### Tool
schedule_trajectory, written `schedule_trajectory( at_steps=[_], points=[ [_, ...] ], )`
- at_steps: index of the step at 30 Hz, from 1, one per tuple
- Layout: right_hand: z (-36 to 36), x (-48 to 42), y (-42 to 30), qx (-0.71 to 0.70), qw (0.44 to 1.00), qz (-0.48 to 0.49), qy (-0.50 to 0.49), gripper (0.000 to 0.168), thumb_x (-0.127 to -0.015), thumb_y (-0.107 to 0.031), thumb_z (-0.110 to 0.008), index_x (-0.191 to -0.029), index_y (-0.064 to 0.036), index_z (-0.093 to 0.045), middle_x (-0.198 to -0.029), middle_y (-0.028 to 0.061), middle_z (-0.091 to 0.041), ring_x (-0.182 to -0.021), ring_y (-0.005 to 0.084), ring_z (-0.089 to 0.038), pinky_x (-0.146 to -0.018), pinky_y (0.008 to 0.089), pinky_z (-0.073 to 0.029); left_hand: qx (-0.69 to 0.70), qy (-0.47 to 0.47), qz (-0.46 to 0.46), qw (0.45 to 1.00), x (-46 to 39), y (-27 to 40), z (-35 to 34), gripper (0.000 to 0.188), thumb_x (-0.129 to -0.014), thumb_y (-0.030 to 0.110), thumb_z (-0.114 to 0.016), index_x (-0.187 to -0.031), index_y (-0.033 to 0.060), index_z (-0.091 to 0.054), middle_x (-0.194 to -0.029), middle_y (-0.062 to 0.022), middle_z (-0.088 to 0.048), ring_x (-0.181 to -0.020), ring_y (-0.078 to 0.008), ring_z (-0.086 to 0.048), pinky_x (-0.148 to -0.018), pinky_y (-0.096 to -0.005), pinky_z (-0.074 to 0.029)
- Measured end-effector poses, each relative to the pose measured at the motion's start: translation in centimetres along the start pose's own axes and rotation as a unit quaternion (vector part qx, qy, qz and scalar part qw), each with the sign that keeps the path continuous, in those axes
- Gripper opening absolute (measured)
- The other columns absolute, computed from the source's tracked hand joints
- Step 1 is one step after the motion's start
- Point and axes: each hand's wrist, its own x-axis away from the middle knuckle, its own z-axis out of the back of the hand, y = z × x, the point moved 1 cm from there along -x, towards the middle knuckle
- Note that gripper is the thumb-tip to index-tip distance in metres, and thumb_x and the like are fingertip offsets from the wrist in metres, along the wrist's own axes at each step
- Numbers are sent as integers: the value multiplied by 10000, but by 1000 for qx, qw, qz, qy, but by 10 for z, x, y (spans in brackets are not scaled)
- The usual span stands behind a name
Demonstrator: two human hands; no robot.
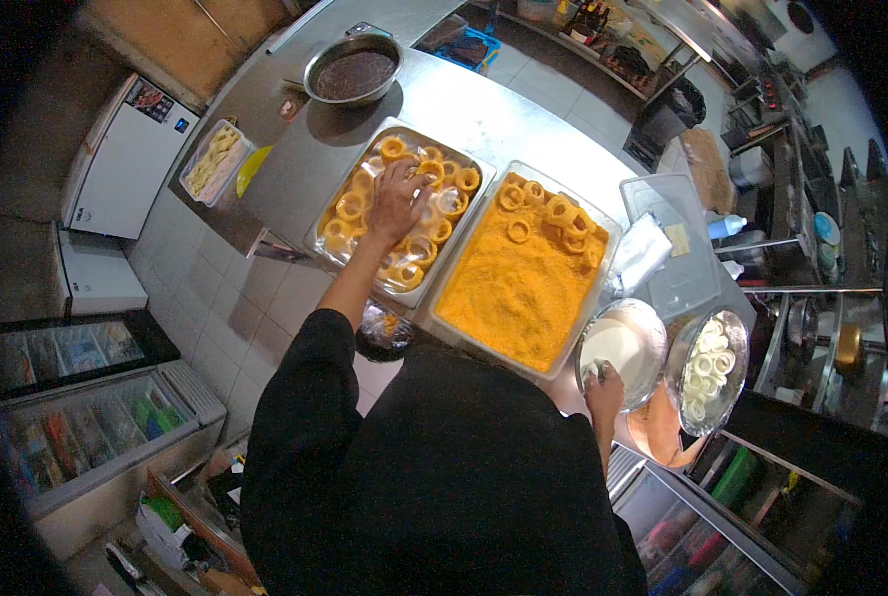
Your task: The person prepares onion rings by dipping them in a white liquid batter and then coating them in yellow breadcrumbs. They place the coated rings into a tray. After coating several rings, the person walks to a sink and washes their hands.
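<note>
My left hand (398, 200) reaches over a tray (317, 237) of orange-coated rings, its fingertips at a coated ring (430, 173); whether it grips that ring cannot be told. Clear plastic film (451, 201) covers part of the rings. To the right is a plastic tub of orange crumbs (511, 298), with several coated rings (563, 212) at its far end. My right hand (604, 391) is at the near left rim of a metal bowl of pale batter (623, 343), its fingers coated with batter and partly hidden. Beside that bowl, another metal bowl (743, 350) holds pale onion rings (705, 365).
A metal bowl of dark contents (354, 74) stands at the table's far side. On the left are a plastic container of pale food (213, 164) and a yellow-green dish (253, 171). A clear lid (671, 223) and a plastic bag (641, 253) lie beyond the batter bowl.
</note>
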Motion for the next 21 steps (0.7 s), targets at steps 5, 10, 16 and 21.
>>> schedule_trajectory(
  at_steps=[5,10,16,21],
  points=[
    [-2,-3,4,-11,1000,-8,-14,381,-875,-266,-649,-1181,-46,-706,-1127,219,-723,-1062,403,-690,-930,463,-524,111,85,38,990,1,-3,-11,153,-925,138,-613,-1010,23,-668,-1221,-169,-619,-1177,-369,-574,-1017,-501,-433],
    [-3,-3,5,-10,1000,-13,-16,386,-877,-264,-654,-1188,-41,-705,-1139,215,-722,-1072,406,-688,-944,460,-522,121,116,28,986,10,-4,0,111,-837,111,-589,-886,23,-635,-1148,-161,-630,-1142,-357,-582,-985,-497,-441],
    [-9,-7,16,2,999,-25,-21,408,-863,-233,-684,-1224,-43,-703,-1232,195,-705,-1141,389,-670,-987,441,-514,-9,57,-65,996,16,0,13,138,-703,170,-661,-782,61,-633,-1130,-119,-647,-1135,-331,-585,-1008,-508,-411],
    [-8,-8,13,19,999,-22,-36,412,-868,-232,-684,-1233,-42,-702,-1278,195,-686,-1165,380,-661,-1017,445,-502,-9,79,-37,996,17,2,15,170,-710,210,-693,-795,72,-640,-1129,-107,-657,-1138,-324,-587,-1010,-506,-404]
  ],
)
